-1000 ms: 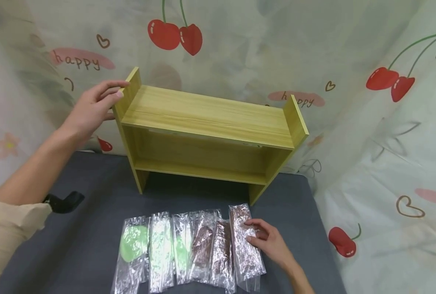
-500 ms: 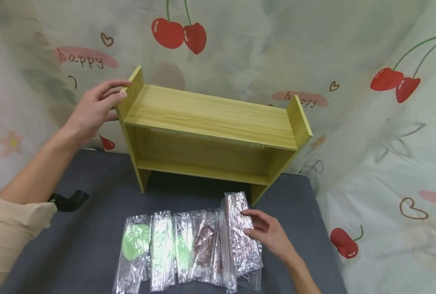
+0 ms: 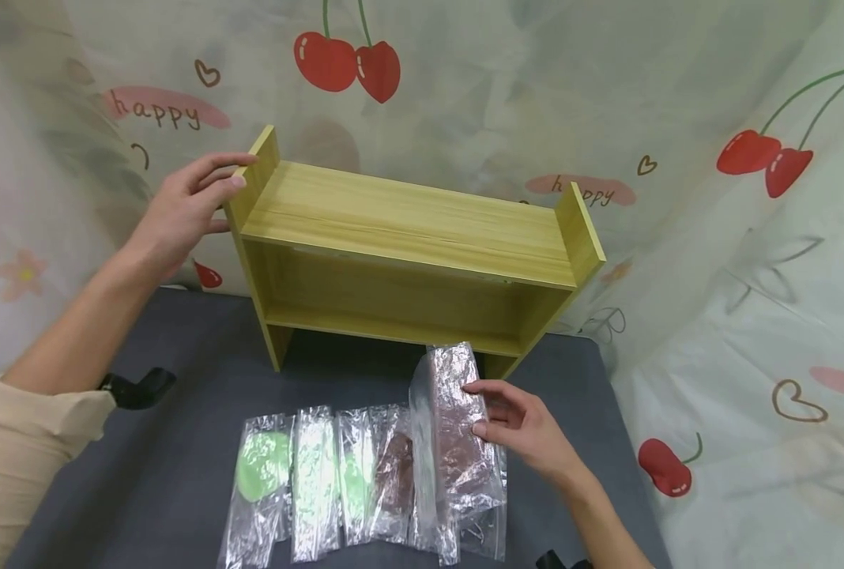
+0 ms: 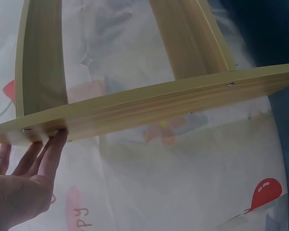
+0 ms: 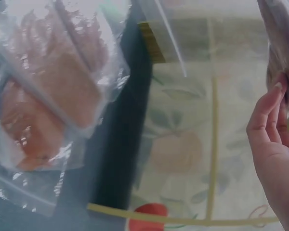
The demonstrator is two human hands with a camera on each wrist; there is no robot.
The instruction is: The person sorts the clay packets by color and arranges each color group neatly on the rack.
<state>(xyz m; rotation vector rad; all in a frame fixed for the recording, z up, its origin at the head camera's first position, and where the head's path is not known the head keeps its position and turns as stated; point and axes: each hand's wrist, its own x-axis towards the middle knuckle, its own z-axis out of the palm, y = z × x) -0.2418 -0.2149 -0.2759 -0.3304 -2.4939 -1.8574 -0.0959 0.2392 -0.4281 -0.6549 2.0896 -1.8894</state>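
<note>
Currently, the left hand [image 3: 187, 201] grips the upper corner of the left end panel [image 3: 262, 178] of a wood-grain shelf [image 3: 408, 217], fingers partly spread; forefinger and thumb bear on the corner edge, and another finger lies against the outer face. The right hand [image 3: 525, 423] is closed to a pinch, with its thumb and fingers holding the right-hand edge of a clear bag with reddish-brown contents [image 3: 457, 442]. In the head view, this bag lies in front of the right half of the shelf, and its upper end overlaps the lower board. Its underside is hidden, and its contents cannot be identified. The shelf stands upright on a dark table [image 3: 187, 466], against a white curtain [image 3: 465, 103] printed with cherries. Nearer the person, further bags form a row on the table. From left to right: a bag with a rounded green item [image 3: 261, 466], a bag with pale green contents [image 3: 314, 482], a narrower bag with green contents [image 3: 356, 482] and a bag with a brown item [image 3: 395, 478]. Another clear bag [image 3: 493, 533] shows beneath the lower end of the pinched one. A black object [image 3: 137, 389] is located near the left forearm, beside a beige sleeve [image 3: 31, 442].
</note>
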